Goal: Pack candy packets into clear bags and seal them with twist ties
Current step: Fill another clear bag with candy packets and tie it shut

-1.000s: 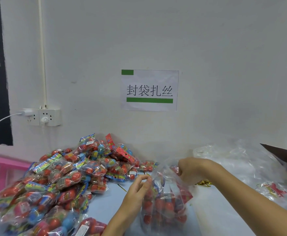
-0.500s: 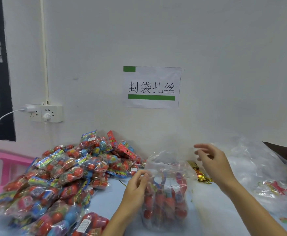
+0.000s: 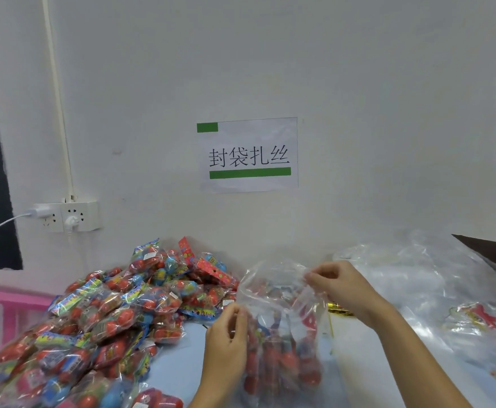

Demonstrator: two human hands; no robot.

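Note:
A clear bag (image 3: 282, 334) filled with red and blue candy packets stands upright on the table in front of me. My left hand (image 3: 226, 340) pinches the bag's upper left edge. My right hand (image 3: 338, 285) pinches the bag's top rim on the right side. A big heap of loose candy packets (image 3: 99, 319) covers the table to the left. Gold twist ties (image 3: 339, 309) lie just behind the bag, partly hidden by my right wrist.
A pile of empty clear bags (image 3: 423, 278) lies at the right, with a few stray packets (image 3: 476, 319) under the plastic. The white wall holds a paper sign (image 3: 248, 154) and a power socket (image 3: 67, 216). A pink stool (image 3: 2, 307) stands at the left.
My right hand was lifted off the bag half a second ago; it has come back left and taken hold of the top rim. My left hand has stayed on the left edge.

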